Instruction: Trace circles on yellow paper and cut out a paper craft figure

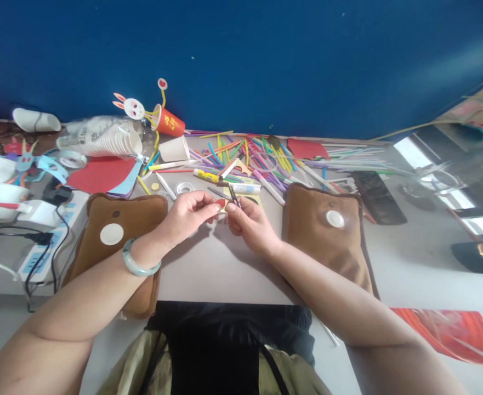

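Observation:
Above the middle of the table, my left hand point(192, 213) pinches a small red piece of paper point(221, 203) between thumb and fingers. My right hand point(251, 224) is closed around a pair of scissors point(233, 195), whose blades point away from me and to the left. Both hands are close together, with the scissors right beside the red piece. My fingers hide most of the scissors' handles. Just behind the hands lie a yellow paper sheet point(251, 201), a glue stick point(245, 188) and a roll of tape point(185, 188).
Brown padded pouches flank my arms, one on the left point(97, 211) and one on the right point(319, 236). Colourful pipe cleaners point(261, 159) spread along the blue wall. A red cup with a rabbit face point(171, 122), stacked paper cups point(109, 140), a power strip point(39, 263) and a phone point(378, 196) surround them.

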Demonstrator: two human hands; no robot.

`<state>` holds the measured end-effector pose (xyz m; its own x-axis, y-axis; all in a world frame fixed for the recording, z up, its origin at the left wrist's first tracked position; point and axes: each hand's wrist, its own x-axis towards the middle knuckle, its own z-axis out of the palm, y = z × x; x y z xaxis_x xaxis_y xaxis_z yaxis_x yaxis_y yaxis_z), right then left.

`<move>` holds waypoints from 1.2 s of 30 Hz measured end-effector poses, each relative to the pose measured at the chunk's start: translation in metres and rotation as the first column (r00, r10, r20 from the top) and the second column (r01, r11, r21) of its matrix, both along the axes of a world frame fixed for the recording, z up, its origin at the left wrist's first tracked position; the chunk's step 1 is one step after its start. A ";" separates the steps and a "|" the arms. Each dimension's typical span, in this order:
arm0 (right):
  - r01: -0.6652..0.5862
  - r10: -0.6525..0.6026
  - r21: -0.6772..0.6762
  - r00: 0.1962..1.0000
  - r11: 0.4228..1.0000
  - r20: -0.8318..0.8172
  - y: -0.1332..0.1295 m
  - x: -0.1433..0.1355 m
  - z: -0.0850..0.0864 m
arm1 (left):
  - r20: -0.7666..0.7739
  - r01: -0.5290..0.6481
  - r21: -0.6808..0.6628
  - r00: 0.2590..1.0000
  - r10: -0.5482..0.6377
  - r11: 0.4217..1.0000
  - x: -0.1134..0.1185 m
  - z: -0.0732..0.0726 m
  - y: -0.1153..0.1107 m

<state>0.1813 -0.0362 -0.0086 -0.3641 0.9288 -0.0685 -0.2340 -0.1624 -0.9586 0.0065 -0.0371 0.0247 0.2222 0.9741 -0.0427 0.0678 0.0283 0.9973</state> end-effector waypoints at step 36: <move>-0.089 0.047 0.194 0.977 0.977 0.210 -0.005 0.000 0.000 | -0.002 -0.054 0.008 0.999 0.054 0.999 0.000 0.002 -0.001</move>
<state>0.1816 -0.0407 -0.0089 -0.4248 0.9045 0.0383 -0.0263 0.0299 -0.9992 0.0061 -0.0383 0.0268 0.1696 0.9849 -0.0355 0.0687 0.0241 0.9973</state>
